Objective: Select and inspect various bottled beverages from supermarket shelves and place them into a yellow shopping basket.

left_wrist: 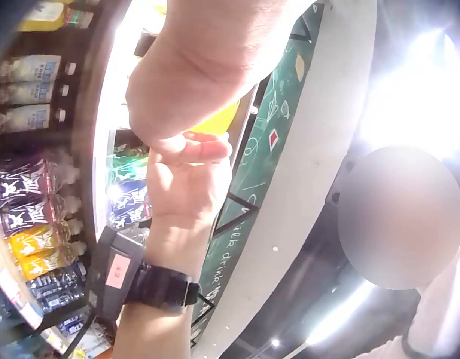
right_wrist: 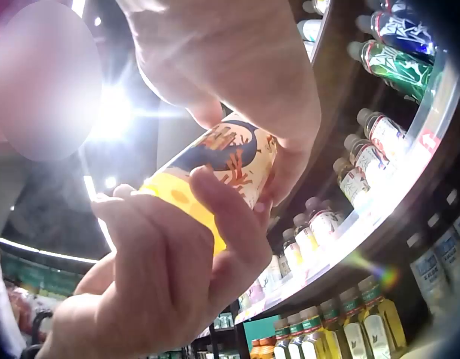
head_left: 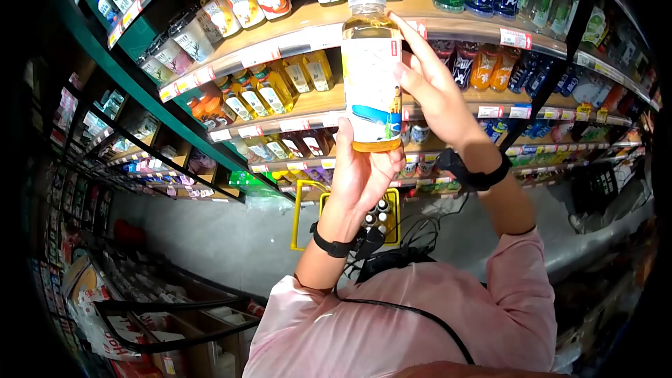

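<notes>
A clear-capped bottle of amber drink (head_left: 371,84) with a white and blue label stands nearly upright in front of the shelves. My left hand (head_left: 360,178) holds its base from below, thumb along the side. The right hand (head_left: 437,94) grips its right side, fingers reaching behind. In the right wrist view the bottle (right_wrist: 237,153) is tilted between my right hand (right_wrist: 237,67) above and my left hand (right_wrist: 162,262) at its yellow base. In the left wrist view my left hand (left_wrist: 207,67) mostly covers the bottle (left_wrist: 218,120), near my right hand (left_wrist: 189,179).
Curved shelves (head_left: 308,38) of bottled drinks run across the front. Below them, a yellow basket (head_left: 295,217) holding several bottles is on the grey floor (head_left: 203,238). Black cables (head_left: 427,227) hang beside it. At lower left are a black frame and bagged goods (head_left: 105,322).
</notes>
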Demonstrator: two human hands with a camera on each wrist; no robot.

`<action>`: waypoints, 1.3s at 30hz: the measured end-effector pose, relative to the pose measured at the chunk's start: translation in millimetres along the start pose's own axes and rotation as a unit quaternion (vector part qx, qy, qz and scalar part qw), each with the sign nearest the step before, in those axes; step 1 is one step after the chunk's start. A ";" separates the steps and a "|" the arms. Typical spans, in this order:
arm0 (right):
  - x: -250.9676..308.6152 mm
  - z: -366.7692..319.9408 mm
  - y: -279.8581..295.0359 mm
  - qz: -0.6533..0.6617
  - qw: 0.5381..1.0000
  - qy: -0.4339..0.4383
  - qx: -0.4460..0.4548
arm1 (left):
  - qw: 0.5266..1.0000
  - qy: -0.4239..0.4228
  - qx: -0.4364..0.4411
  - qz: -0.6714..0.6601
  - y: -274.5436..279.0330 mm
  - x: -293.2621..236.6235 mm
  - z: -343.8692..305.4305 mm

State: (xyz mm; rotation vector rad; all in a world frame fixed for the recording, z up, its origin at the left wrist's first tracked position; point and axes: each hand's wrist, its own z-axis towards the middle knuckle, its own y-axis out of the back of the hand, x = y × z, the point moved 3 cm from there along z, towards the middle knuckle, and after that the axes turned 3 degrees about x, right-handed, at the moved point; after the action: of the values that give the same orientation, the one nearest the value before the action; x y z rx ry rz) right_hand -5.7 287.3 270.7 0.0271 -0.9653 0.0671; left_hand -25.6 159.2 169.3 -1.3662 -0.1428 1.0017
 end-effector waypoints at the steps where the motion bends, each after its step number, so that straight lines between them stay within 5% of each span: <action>1: -7.0 0.1 2.7 -0.019 0.999 0.045 -0.012 | 1.000 -0.006 -0.012 0.002 -2.6 -2.1 1.7; 7: 4.0 -8.6 -9.0 0.074 0.996 0.048 0.012 | 0.999 -0.013 -0.003 -0.034 -20.4 0.8 -4.4; 39: 1.1 -17.3 0.7 0.038 0.998 0.042 -0.011 | 0.995 0.039 0.055 -0.078 -19.1 1.1 6.3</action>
State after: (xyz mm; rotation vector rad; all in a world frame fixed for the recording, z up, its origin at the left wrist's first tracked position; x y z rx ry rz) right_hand 9.1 289.0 261.7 -0.0318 -0.8836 0.1270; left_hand -19.1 166.9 186.7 -1.2719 -0.1325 0.8130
